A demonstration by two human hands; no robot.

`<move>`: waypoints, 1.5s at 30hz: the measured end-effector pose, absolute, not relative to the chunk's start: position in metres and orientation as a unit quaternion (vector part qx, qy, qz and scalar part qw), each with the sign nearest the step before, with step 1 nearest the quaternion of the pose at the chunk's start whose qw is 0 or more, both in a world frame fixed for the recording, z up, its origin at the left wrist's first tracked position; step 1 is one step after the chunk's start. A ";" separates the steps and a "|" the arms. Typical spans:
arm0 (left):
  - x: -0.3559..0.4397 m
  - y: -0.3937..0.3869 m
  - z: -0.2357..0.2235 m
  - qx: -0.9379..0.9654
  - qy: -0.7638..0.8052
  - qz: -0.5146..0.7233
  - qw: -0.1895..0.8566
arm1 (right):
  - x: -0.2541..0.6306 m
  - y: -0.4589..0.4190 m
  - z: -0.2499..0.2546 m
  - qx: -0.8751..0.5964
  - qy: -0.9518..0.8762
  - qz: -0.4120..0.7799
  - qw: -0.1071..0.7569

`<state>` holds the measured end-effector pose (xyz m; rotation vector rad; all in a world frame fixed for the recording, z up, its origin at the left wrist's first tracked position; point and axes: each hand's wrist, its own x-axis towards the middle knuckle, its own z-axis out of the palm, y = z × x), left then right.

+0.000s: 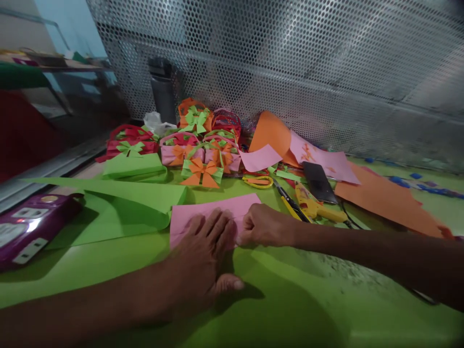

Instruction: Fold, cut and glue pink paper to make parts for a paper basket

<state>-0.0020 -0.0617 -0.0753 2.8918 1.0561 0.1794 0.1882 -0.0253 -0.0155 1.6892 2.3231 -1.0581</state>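
Your left hand [206, 249] hides the middle of the pink paper [181, 220]; your right hand [263, 224], its right end | left of the paper: purple power box [43, 224], cut by your view's edge | far right of the paper: object [425, 296] mostly behind your forearm, unidentifiable; blue scraps [400, 182], blurred

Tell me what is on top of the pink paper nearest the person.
The left hand lies open, partly on the pink paper; the curled right hand rests at its right end. The surface beneath them is covered and cannot be seen.
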 end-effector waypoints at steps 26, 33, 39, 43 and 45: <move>-0.008 -0.067 -0.078 0.936 0.342 0.077 -0.007 | 0.207 -0.015 -0.009 0.596 0.712 -0.350 0.124; -0.011 -0.067 -0.085 0.935 0.343 0.085 -0.019 | 0.219 -0.010 -0.004 0.609 0.725 -0.284 0.150; -0.010 -0.067 -0.086 0.934 0.346 0.087 -0.027 | 0.222 -0.008 0.010 0.623 0.722 -0.229 0.194; -0.011 -0.067 -0.089 0.934 0.343 0.093 -0.037 | 0.221 -0.010 0.016 0.625 0.719 -0.216 0.215; -0.011 -0.067 -0.090 0.933 0.343 0.097 -0.044 | 0.221 -0.010 0.017 0.623 0.718 -0.215 0.222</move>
